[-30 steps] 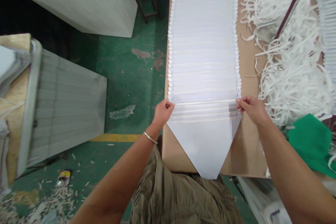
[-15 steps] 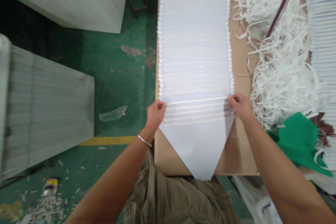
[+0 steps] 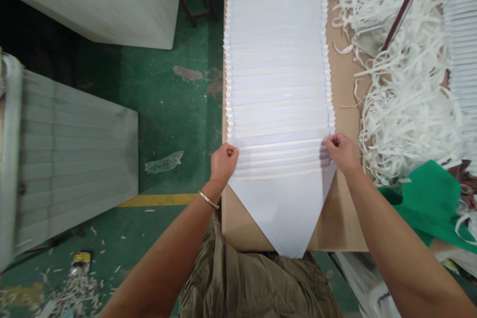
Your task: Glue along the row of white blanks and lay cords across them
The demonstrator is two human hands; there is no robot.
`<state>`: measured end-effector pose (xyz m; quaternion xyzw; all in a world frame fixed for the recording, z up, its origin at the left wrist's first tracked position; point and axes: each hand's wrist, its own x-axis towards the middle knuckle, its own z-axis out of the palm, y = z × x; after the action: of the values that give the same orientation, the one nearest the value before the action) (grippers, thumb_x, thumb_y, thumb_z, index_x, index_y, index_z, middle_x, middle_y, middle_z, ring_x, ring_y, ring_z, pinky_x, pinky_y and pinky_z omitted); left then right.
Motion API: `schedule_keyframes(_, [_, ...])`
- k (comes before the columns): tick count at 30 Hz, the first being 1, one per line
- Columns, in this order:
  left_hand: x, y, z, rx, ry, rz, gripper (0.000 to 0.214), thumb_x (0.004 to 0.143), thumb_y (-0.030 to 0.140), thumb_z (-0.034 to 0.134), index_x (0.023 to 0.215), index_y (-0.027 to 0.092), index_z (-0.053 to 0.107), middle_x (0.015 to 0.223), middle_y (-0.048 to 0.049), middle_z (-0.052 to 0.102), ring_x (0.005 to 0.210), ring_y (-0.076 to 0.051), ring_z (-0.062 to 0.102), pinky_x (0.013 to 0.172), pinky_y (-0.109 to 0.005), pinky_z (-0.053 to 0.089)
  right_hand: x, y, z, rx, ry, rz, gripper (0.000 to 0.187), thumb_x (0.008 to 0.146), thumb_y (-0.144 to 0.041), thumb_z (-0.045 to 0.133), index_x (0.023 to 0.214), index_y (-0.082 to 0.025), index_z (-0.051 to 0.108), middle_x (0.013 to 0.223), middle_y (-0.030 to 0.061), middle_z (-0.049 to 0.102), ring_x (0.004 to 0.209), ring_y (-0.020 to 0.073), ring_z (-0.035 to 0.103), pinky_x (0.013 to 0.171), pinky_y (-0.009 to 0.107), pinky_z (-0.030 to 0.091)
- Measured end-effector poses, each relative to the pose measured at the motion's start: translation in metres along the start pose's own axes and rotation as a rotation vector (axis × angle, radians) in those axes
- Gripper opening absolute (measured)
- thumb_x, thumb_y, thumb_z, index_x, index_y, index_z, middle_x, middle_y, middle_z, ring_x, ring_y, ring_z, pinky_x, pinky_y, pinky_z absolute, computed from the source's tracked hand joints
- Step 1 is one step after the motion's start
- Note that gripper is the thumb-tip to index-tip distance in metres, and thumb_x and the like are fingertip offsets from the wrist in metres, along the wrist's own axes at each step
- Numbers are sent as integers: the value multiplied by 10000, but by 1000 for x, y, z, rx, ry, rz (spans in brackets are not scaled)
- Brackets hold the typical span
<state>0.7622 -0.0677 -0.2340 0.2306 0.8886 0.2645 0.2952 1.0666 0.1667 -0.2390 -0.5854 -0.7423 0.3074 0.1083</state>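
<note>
A long row of overlapping white envelopes [image 3: 278, 59] runs away from me along a brown cardboard-covered table [image 3: 345, 218]. The nearest envelope's pointed flap [image 3: 286, 213] hangs toward me. My left hand [image 3: 222, 161] pinches the left edge of the nearest few envelopes, fingers curled closed. On the opposite edge, my right hand [image 3: 341, 151] grips the same small batch, fingers also closed. A thin bracelet circles my left wrist.
White paper strips [image 3: 402, 89] are heaped on the table to the right, with green cloth [image 3: 432, 198] beside them and another white stack [image 3: 462, 35] at the far right. White paper pallets [image 3: 74, 159] stand on the green floor at left. A yellow floor line [image 3: 156, 200] runs below.
The view shifted slightly. Both hands stay pinched on the sides of the nearest envelopes, almost unmoved.
</note>
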Motion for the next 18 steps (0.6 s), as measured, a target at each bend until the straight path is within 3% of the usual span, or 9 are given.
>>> schedule_keyframes(7, [0, -1, 0, 38, -2, 9, 163, 858, 292, 599, 733, 198, 553, 671, -1, 649, 663, -168, 614, 673, -261, 423, -1, 1, 4, -48, 13, -15, 238, 829, -447, 597, 780, -215, 609, 715, 32, 675, 654, 192, 597, 676, 317, 450])
schedule_keyframes(12, [0, 0, 0, 140, 19, 47, 184, 881, 334, 589, 760, 213, 522, 696, -16, 634, 676, -192, 614, 663, -279, 413, 1, -5, -1, -216, -2, -22, 207, 862, -415, 586, 828, -214, 617, 752, 51, 688, 697, 211, 609, 678, 317, 438])
schedule_keyframes(15, [0, -1, -1, 163, 36, 55, 156, 891, 345, 584, 825, 217, 523, 719, -23, 639, 677, -202, 620, 654, -279, 421, 23, -6, -16, -359, 96, 1, 247, 902, -420, 561, 947, -202, 667, 779, 66, 688, 714, 230, 603, 678, 326, 431])
schedule_keyframes(18, [-2, -4, -2, 126, 69, 72, 135, 913, 344, 551, 911, 210, 537, 782, -44, 674, 705, -209, 646, 661, -280, 438, 65, -6, -33, -478, 203, -42, 325, 917, -287, 511, 1178, -200, 682, 994, 113, 696, 801, 237, 614, 719, 337, 431])
